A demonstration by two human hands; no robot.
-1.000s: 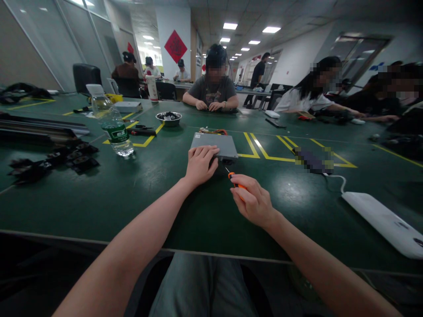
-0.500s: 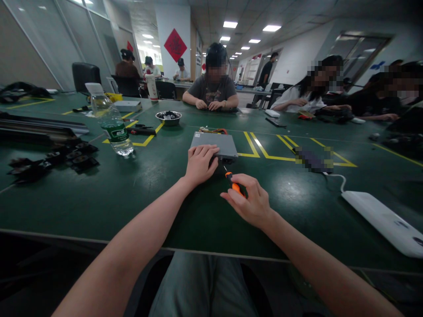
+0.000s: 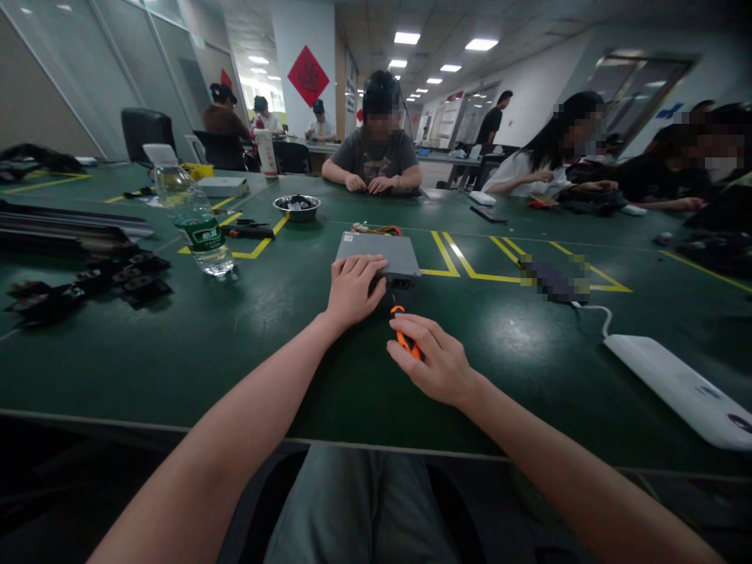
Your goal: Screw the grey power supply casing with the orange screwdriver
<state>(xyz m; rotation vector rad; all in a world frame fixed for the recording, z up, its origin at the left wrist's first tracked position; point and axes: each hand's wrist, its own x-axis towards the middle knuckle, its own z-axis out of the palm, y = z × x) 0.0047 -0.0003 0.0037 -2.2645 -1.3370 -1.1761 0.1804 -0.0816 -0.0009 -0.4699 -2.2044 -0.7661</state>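
A flat grey metal box [image 3: 381,252] lies on the green table [image 3: 282,352], with coloured wires at its far edge and a black socket on its near side. My left hand [image 3: 354,290] rests on the box's near left part, fingers over its top and thumb at the near side. An orange and black screwdriver [image 3: 406,337] is held between the thumb and fingers of my right hand [image 3: 435,356]. Its thin shaft points away from me towards the near side of the box. Whether the tip touches the box cannot be made out.
A water bottle [image 3: 197,223], a metal bowl [image 3: 297,207] of small dark parts and a black tool [image 3: 250,232] stand or lie left of the box. Dark parts [image 3: 88,286] are farther left. A white power bank [image 3: 675,384] is at right. A person [image 3: 379,153] sits opposite.
My right hand has shifted slightly left with the screwdriver, which now points more directly at the box's near side. My left hand stays on the box. The whole view has shifted slightly.
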